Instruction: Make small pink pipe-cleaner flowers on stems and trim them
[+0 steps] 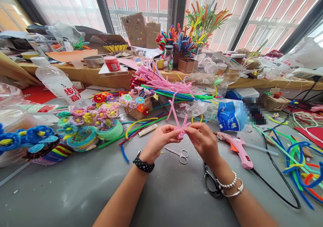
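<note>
Both my hands meet over the middle of the grey table [75, 193] and pinch a small pink pipe cleaner piece [179, 126] between them. My left hand [161, 140], with a black watch on its wrist, grips the twisted knot from the left. My right hand [202, 139], wearing silver bracelets, grips the same knot from the right. Loose pink ends stick up and fan out above my fingers. Small silver scissors [180, 154] lie just below my hands.
A pink glue gun [237, 148] with a black cord lies to the right, black-handled scissors [211, 183] under my right forearm. Finished pipe cleaner flowers [91, 122] crowd the left. A pile of pipe cleaners [171, 85], a blue tissue pack [230, 114] and a bottle [57, 82] stand behind.
</note>
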`<move>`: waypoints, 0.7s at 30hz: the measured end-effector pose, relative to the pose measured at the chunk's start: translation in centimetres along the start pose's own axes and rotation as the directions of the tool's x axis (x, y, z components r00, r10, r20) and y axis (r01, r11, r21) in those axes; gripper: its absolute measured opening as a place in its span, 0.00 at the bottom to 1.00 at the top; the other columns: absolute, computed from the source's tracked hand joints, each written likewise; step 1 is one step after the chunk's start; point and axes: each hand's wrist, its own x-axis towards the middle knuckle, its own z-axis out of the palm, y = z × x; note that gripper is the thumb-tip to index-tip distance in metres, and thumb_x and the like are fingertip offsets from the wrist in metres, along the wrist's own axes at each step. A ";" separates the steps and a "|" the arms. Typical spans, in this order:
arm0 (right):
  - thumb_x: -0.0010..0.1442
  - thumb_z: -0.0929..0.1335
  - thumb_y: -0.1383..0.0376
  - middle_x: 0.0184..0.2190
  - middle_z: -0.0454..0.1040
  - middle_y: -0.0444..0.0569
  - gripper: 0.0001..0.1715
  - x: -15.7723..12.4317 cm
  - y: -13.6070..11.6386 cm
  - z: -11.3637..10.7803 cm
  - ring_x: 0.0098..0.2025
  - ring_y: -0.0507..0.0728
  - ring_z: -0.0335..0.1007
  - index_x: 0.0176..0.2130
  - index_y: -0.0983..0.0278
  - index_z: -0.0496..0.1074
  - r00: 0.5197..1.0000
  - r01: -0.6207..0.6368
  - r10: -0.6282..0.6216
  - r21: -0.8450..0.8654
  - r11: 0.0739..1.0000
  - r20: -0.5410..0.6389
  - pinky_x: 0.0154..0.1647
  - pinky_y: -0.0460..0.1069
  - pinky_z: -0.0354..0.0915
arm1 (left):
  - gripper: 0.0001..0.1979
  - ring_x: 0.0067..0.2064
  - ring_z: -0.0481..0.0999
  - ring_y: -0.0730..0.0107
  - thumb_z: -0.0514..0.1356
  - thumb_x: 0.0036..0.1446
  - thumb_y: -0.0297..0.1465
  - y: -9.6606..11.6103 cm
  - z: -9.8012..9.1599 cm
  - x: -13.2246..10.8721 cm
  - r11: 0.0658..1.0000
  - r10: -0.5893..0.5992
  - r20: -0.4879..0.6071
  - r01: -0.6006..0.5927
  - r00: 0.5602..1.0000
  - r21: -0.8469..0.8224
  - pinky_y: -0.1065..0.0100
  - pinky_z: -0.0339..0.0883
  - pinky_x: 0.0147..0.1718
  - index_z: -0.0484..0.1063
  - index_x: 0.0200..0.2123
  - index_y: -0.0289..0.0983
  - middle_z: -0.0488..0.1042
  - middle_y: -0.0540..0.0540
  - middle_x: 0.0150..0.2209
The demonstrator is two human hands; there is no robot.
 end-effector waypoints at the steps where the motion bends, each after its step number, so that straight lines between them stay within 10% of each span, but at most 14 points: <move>1: 0.55 0.62 0.73 0.31 0.69 0.49 0.12 -0.1 0.0 0.0 0.35 0.54 0.64 0.37 0.60 0.69 0.999 0.031 -0.031 -0.024 0.999 0.009 0.35 0.49 0.63 | 0.11 0.26 0.71 0.77 0.64 0.41 0.34 0.0 0.1 0.0 1.000 -0.004 0.004 0.004 1.000 0.003 0.72 0.65 0.31 0.69 0.25 0.31 0.71 0.50 0.23; 14: 0.56 0.62 0.70 0.28 0.67 0.49 0.08 -0.1 -0.1 0.5 0.32 0.53 0.64 0.35 0.62 0.69 1.000 -0.013 0.015 -0.053 0.999 0.025 0.32 0.47 0.63 | 0.10 0.26 0.71 0.73 0.61 0.44 0.33 -0.3 0.7 0.1 0.966 0.203 -0.078 -0.187 0.976 0.180 0.70 0.67 0.28 0.67 0.27 0.32 0.71 0.48 0.22; 21: 0.56 0.62 0.66 0.26 0.64 0.46 0.07 0.1 -1.3 0.9 0.25 0.51 0.58 0.29 0.63 0.68 0.935 -0.355 0.348 0.165 0.920 0.067 0.25 0.46 0.58 | 0.06 0.30 0.71 0.69 0.55 0.50 0.33 -1.1 1.3 -0.3 0.683 0.553 -0.069 -0.403 0.830 0.609 0.68 0.65 0.32 0.67 0.28 0.37 0.72 0.47 0.27</move>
